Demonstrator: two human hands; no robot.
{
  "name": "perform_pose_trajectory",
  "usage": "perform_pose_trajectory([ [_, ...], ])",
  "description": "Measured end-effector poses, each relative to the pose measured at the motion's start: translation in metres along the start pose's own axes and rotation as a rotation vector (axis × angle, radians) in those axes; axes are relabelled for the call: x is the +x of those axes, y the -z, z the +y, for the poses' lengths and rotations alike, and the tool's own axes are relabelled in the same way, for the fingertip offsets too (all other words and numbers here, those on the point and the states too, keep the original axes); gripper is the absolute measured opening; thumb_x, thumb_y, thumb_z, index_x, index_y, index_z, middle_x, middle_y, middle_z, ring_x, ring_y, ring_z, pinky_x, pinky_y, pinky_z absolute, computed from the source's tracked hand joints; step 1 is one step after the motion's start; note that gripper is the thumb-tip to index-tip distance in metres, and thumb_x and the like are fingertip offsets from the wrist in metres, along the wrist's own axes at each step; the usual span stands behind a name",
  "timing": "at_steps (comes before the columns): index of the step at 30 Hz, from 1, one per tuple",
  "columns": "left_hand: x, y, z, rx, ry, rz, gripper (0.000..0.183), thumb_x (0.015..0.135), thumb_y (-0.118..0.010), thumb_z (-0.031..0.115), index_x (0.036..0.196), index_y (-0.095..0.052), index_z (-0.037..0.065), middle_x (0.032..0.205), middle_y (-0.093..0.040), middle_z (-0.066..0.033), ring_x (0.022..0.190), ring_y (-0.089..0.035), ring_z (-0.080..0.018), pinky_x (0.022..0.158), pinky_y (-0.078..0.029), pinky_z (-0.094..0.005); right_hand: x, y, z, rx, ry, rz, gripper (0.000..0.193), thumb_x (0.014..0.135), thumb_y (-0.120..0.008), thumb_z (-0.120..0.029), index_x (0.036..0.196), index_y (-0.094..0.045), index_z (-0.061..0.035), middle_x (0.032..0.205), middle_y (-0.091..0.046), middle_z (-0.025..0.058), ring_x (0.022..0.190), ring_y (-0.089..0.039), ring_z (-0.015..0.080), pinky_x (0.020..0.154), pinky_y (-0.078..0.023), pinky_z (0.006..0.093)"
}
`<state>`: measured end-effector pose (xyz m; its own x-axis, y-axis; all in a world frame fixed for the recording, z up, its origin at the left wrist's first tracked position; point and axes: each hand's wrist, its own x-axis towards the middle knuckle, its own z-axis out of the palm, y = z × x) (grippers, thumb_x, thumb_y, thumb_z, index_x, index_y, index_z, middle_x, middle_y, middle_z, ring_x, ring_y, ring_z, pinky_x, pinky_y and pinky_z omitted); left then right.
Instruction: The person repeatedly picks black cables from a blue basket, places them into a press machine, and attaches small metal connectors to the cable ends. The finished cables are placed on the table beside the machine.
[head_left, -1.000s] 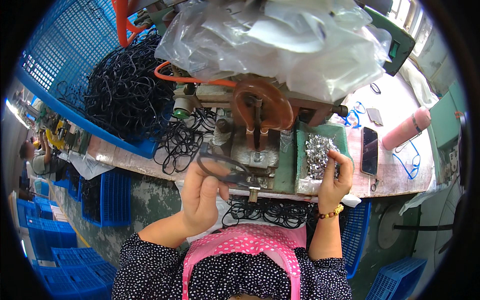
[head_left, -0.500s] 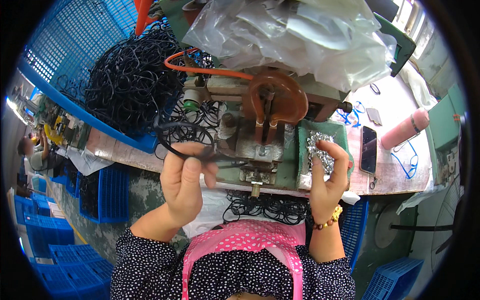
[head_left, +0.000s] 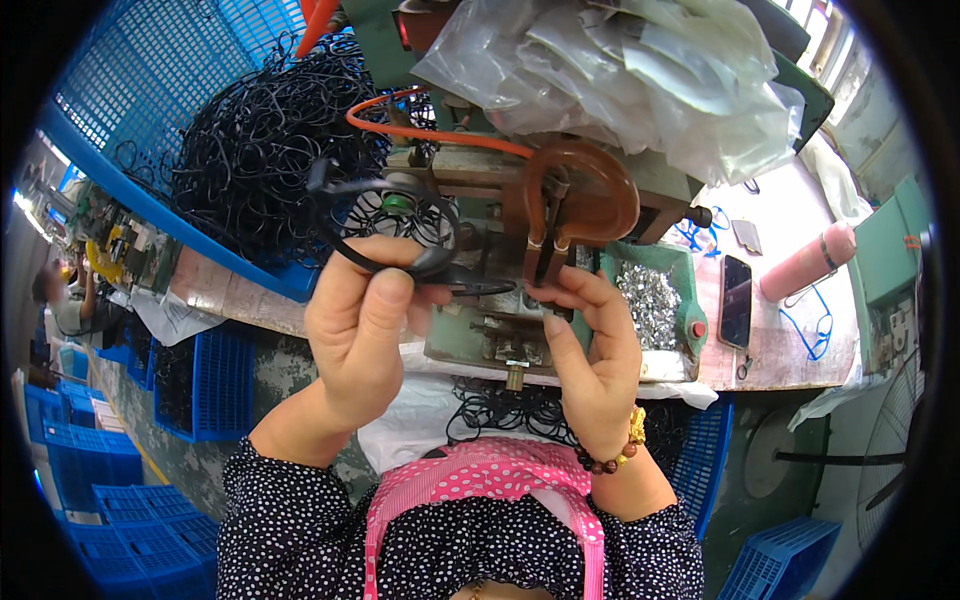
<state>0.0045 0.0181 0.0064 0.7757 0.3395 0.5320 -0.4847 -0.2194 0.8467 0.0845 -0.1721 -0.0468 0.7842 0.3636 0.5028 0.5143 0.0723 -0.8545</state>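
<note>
Black strap (head_left: 432,262): bent in a loop in front of the machine, free end sticking out right, close to the right fingertips; touching or not, can't tell

Left hand (head_left: 355,335): pinching the strap between thumb and fingers, well left of the brown ring

Right hand (head_left: 600,370): just shifted off the clip tray and over to the machine; fingers curled, thumb tip and forefinger close with a bit of a gap showing, can't tell if anything tiny is in there

What that means: probably done at the tray for now, both hands lined up at the machine with the strap end between

Floor (head_left: 270,385): worn grey-green, stacked blue crates (head_left: 95,460) off at lower left, another person (head_left: 65,310) further back

Table (head_left: 780,370): pale, scuffed, pretty busy

Big blue crate (head_left: 165,238): left of the machine, loaded with a messy black tangle (head_left: 260,160)

Machine (head_left: 470,175): dead centre, brown ring (head_left: 610,200) on the front, clear plastic bag (head_left: 620,80) above and behind

Green tray (head_left: 690,290): right beside the machine

Pink bottle (head_left: 810,262): lying tilted, right side of the table

Phone (head_left: 736,300): dark screen, between tray and bottle

Silver clips (head_left: 648,305): loose heap inside the tray
</note>
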Motion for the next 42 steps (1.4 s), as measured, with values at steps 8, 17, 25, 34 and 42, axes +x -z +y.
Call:
perform_pose_trajectory([
  [8,0.021,0.000,-0.008,0.034,-0.071,0.101,0.023,0.108,-0.051,0.017,0.117,-0.060,-0.002,0.092,-0.070,-0.0081,0.068,-0.055,-0.0059,0.063,-0.045,-0.0199,-0.003,-0.004,-0.010,0.267,-0.122,0.021,0.041,0.097,-0.054,0.003,0.137,-0.046,0.0066,0.122,-0.066,0.0154,0.117,-0.064,0.0215,0.102,-0.046,0.0324],
  [17,0.005,-0.001,-0.001,0.010,-0.040,0.068,0.022,0.107,-0.053,0.017,0.116,-0.062,-0.002,0.093,-0.071,-0.0060,0.074,-0.058,-0.0059,0.066,-0.048,-0.0203,-0.006,0.007,-0.010,0.037,-0.065,0.031,0.037,0.094,-0.058,0.002,0.131,-0.054,0.0034,0.112,-0.070,0.0143,0.111,-0.065,0.0223,0.108,-0.041,0.0376],
  [25,-0.014,-0.011,-0.006,0.127,-0.031,-0.153,0.024,0.107,-0.050,0.015,0.115,-0.059,-0.005,0.095,-0.067,-0.0113,0.075,-0.059,-0.0096,0.069,-0.050,-0.0235,-0.021,0.024,0.000,-0.071,-0.060,0.155,0.025,0.091,-0.060,0.003,0.116,-0.064,0.0020,0.108,-0.071,0.0126,0.103,-0.065,0.0235,0.106,-0.041,0.0389],
  [34,-0.015,-0.017,-0.012,0.291,-0.413,-0.293,0.026,0.086,-0.072,0.001,0.112,-0.070,-0.002,0.098,-0.072,-0.0180,0.086,-0.071,-0.0358,0.074,-0.056,-0.0395,-0.027,0.042,0.016,-0.273,0.019,0.177,0.025,0.088,-0.062,0.006,0.112,-0.066,0.0025,0.106,-0.070,0.0160,0.101,-0.065,0.0298,0.094,-0.049,0.0374],
  [42,-0.025,-0.010,-0.013,0.333,-0.413,-0.291,0.026,0.091,-0.070,0.006,0.115,-0.068,-0.002,0.105,-0.073,-0.0186,0.090,-0.072,-0.0363,0.079,-0.058,-0.0410,-0.024,0.088,0.077,-1.053,0.023,0.041,0.017,0.082,-0.071,-0.006,0.098,-0.068,-0.0061,0.113,-0.067,0.0098,0.124,-0.053,0.0352,0.107,-0.040,0.0476],
])
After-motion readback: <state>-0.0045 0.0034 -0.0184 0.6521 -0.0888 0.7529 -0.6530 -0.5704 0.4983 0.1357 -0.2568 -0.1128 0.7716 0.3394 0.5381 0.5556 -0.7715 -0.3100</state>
